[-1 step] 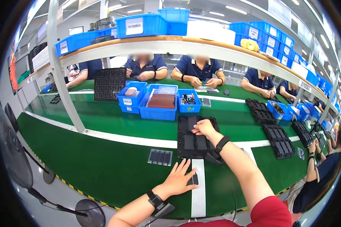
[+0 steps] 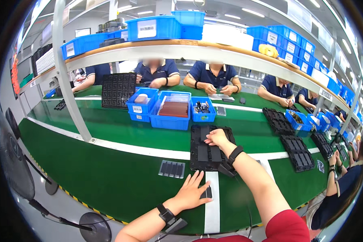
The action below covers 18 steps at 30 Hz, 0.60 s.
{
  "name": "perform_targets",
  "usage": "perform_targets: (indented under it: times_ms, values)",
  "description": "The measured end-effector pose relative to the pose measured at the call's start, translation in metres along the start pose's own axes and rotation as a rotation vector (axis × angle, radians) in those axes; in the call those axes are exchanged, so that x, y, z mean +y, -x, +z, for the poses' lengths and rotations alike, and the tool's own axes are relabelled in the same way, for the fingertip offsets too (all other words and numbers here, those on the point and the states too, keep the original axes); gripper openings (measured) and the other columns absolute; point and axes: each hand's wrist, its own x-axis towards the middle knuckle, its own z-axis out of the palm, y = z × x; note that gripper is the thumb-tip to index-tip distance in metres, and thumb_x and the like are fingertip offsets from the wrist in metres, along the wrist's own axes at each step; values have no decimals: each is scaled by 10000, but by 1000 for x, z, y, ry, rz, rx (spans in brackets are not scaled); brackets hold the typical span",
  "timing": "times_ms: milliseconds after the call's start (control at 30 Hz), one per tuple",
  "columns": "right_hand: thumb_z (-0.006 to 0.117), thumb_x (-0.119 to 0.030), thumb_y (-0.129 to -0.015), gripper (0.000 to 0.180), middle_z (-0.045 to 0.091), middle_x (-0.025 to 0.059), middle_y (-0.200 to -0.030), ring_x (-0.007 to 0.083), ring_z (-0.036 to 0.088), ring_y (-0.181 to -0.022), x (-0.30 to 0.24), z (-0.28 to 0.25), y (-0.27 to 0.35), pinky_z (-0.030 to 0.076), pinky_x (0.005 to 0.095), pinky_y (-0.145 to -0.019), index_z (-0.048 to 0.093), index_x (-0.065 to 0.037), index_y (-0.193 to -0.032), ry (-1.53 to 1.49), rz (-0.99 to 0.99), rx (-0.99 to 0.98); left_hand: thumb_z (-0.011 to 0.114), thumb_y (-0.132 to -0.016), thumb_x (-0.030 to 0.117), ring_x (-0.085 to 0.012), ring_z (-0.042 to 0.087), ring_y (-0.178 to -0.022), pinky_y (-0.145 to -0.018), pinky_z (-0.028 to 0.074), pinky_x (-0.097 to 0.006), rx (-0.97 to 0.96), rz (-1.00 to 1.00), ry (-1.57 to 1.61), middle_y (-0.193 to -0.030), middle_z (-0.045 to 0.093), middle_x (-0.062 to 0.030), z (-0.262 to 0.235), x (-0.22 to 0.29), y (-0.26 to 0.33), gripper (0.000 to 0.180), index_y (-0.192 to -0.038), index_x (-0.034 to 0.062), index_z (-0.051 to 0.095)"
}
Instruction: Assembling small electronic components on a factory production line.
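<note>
A small dark flat part (image 2: 207,193) lies on the green belt (image 2: 109,177) at the white stripe (image 2: 212,205). My left hand (image 2: 190,192) rests flat beside it, fingers spread, thumb touching it, gripping nothing. Farther out, my right hand (image 2: 217,138) reaches forward, fingers curled loosely down onto the black compartment tray (image 2: 205,155), pressing its slots. Beyond stand blue bins (image 2: 173,109).

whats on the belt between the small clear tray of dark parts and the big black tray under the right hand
Nothing: in the head view only bare green belt separates the small clear tray from the black tray.
</note>
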Motion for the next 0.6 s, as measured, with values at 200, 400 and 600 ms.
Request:
perform_targets:
  times_ms: [200,400,600]
  values:
    - [581,-5,-809,140,640,133,-688,193,648,-575,5,12,-28,464,270,-412,579,106,-894,206,-10,15,564,-790,529,-401,179,-1324,-1064,150,-519,69,24,68,-1386,258,-272,-4,-1,-3,630,-1260,116,496]
    - [649,-247,-769,268,648,193,-871,305,645,-799,6,18,-22,487,385,-769,672,-10,-892,902,-330,229,579,-802,474,-379,237,-1304,-1056,176,-518,101,30,118,-1372,320,-220,1,-5,-5,538,-1193,105,554]
    - [615,-273,-801,252,662,163,-814,287,644,-749,23,-16,-25,506,370,-665,678,-30,-812,800,-358,249,662,-781,331,-302,553,-987,-851,444,-378,312,-95,502,-1076,550,-166,-17,2,-18,494,-1143,16,549]
